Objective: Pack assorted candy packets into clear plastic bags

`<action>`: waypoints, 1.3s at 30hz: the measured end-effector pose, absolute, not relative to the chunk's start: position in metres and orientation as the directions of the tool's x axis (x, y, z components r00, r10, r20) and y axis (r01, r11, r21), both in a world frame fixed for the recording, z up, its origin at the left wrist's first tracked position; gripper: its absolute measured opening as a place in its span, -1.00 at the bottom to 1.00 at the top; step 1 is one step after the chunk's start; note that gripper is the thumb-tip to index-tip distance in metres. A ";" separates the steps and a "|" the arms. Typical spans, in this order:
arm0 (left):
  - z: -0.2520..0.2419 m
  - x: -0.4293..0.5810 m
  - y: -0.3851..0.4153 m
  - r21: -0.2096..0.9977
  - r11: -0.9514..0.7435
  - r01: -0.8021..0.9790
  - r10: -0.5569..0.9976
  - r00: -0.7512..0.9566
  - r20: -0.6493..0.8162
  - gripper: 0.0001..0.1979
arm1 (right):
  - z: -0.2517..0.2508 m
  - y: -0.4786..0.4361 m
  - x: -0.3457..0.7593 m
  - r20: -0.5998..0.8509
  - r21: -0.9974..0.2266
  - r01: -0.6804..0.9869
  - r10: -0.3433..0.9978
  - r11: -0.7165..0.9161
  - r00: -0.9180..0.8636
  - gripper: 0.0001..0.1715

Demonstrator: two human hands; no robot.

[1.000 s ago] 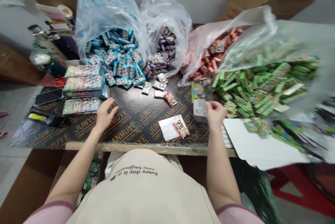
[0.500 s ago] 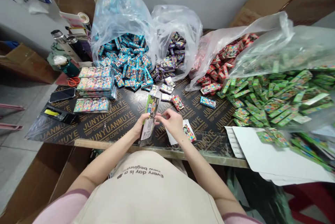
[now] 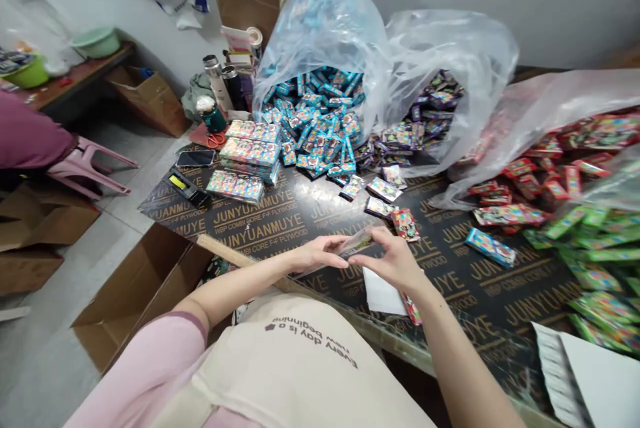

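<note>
Above the front part of the table, a slim packet in clear wrap (image 3: 356,241) is tilted edge-on between my hands. My left hand (image 3: 320,253) grips its left end, fingers behind and thumb in front. At the other end my right hand (image 3: 395,261) pinches it between thumb and curled fingers. Under my right wrist lie a white card (image 3: 383,293) and a colourful packet partly hidden by the arm. Just beyond my hands are a small red packet (image 3: 405,223) and several small white-faced packets (image 3: 384,189).
Clear bags spill blue packets (image 3: 320,121), purple packets (image 3: 435,111), red packets (image 3: 530,175) and green packets (image 3: 600,235). Wrapped packs (image 3: 250,148) are stacked at left near a phone (image 3: 197,159) and orange scissors (image 3: 216,140). A blue packet (image 3: 490,247) lies right; a person sits far left.
My view has swung left. The packet, upright and showing its printed face before, is now turned nearly level and edge-on, and my right hand has closed on its other end.
</note>
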State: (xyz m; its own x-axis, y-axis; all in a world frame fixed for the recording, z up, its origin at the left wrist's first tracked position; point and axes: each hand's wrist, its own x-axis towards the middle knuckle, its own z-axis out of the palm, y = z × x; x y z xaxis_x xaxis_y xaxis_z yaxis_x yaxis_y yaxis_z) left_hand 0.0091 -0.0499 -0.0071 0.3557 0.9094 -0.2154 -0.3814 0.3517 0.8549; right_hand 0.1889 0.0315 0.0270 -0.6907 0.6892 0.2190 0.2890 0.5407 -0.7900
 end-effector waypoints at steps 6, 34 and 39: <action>0.001 0.002 -0.054 0.898 0.381 -0.220 0.890 0.349 -0.293 -0.57 | 0.020 0.031 0.190 0.072 -0.811 0.330 0.641 0.484 -0.764 -0.41; -0.006 0.011 -0.049 0.975 0.218 -0.034 0.965 -0.142 -0.221 -0.58 | -0.017 0.010 0.167 -0.198 -0.980 0.069 0.954 -0.187 -0.225 -0.55; -0.012 0.008 -0.045 0.947 0.182 -0.266 0.945 -0.220 -0.243 -0.54 | -0.007 0.010 0.167 -0.316 -0.945 0.027 0.886 -0.327 -0.340 -0.34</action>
